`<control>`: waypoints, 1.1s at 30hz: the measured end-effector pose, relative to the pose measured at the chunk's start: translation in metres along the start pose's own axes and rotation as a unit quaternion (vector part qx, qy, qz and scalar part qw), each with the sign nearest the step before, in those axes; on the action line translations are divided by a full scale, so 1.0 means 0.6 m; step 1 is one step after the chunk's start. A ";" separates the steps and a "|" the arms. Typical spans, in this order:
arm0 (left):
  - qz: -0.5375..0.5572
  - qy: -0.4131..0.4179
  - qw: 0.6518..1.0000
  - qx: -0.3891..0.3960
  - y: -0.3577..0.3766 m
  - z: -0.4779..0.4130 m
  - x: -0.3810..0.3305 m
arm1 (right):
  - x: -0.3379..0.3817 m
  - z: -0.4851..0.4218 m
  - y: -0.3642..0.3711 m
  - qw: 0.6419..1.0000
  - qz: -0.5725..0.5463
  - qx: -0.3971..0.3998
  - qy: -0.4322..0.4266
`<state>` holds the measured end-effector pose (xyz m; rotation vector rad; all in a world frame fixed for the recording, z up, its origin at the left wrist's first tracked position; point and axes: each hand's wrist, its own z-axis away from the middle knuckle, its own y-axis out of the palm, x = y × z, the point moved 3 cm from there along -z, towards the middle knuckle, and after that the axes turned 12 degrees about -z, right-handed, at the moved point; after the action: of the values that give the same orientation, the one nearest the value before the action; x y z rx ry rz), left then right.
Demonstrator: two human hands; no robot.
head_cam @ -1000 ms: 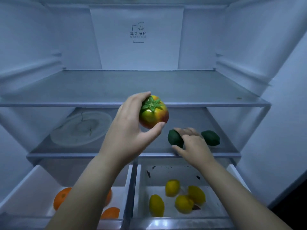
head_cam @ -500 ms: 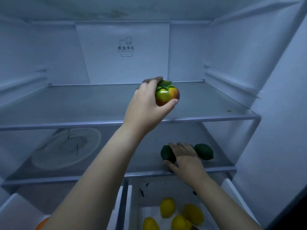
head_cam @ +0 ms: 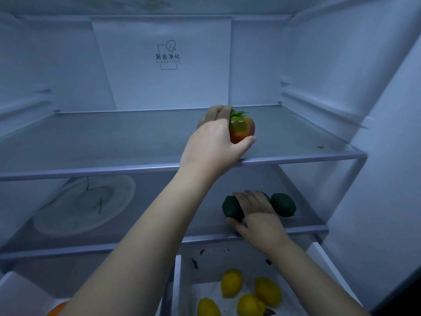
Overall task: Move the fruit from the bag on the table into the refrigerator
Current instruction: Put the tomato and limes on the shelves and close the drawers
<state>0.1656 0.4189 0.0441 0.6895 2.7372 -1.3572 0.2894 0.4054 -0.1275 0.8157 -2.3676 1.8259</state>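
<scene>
Left hand (head_cam: 211,147) has risen over the upper shelf (head_cam: 296,159), fingers (head_cam: 217,112) clasping the tomato (head_cam: 241,128), stem up; right hand (head_cam: 257,213) grips green fruit (head_cam: 231,207) below it.

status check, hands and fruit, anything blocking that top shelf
Left hand grips red-green fruit over upper shelf, touchdown unclear. Right hand holds dark green fruit on middle shelf. Nothing seen blocking.

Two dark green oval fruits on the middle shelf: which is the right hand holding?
The left dark green fruit: the right hand curls its thumb under it, palm against it. The right dark green fruit lies beside the fingers, outside the grip.
</scene>
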 end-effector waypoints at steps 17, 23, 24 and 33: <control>-0.033 0.015 0.998 -0.058 -0.008 0.012 0.001 | 0.039 0.114 -0.051 0.994 -0.040 -0.100 -0.027; -0.118 0.057 0.987 -0.094 -0.002 0.067 0.004 | 0.036 0.176 -0.048 0.996 -0.048 -0.070 -0.020; -0.123 0.061 0.986 -0.092 0.000 0.083 0.005 | 0.035 0.184 -0.047 0.997 -0.047 -0.065 -0.018; -0.044 0.023 0.998 0.047 0.033 0.343 -0.010 | 0.029 0.277 -0.030 0.993 -0.104 -0.058 0.002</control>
<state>0.1415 0.2708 -0.0982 0.6176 2.7862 -1.5151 0.3283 0.2443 -0.1566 1.0009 -2.2632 1.5948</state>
